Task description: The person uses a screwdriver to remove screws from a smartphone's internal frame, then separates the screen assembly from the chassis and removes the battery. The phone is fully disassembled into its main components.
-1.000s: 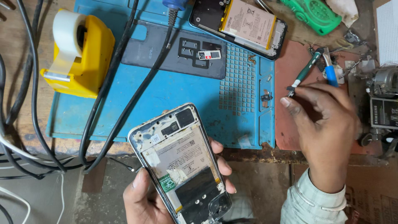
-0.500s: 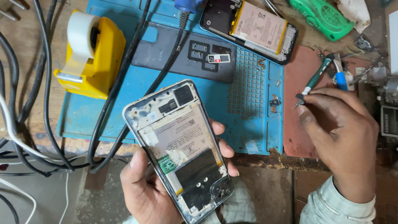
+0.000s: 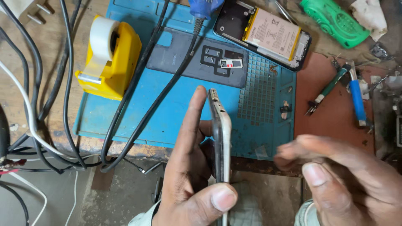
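You've got the phone [image 3: 220, 138] turned edge-on to you, long axis running straight away from you, over the near edge of the blue mat [image 3: 167, 113]. Your left hand [image 3: 192, 175] pinches it, thumb on one side, fingers up the other, while your right hand [image 3: 347, 175] hovers just beside it, blurry, fingers loosely bunched and empty. The yellow tape dispenser [image 3: 111, 58], black cables [image 3: 138, 79], another opened phone [image 3: 264, 33] and a screwdriver [image 3: 328, 90] sit further back on the tabletop, none in the way.

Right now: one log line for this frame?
left hand: holds opened phone edge-on | right hand: empty, beside phone | blue mat: under both
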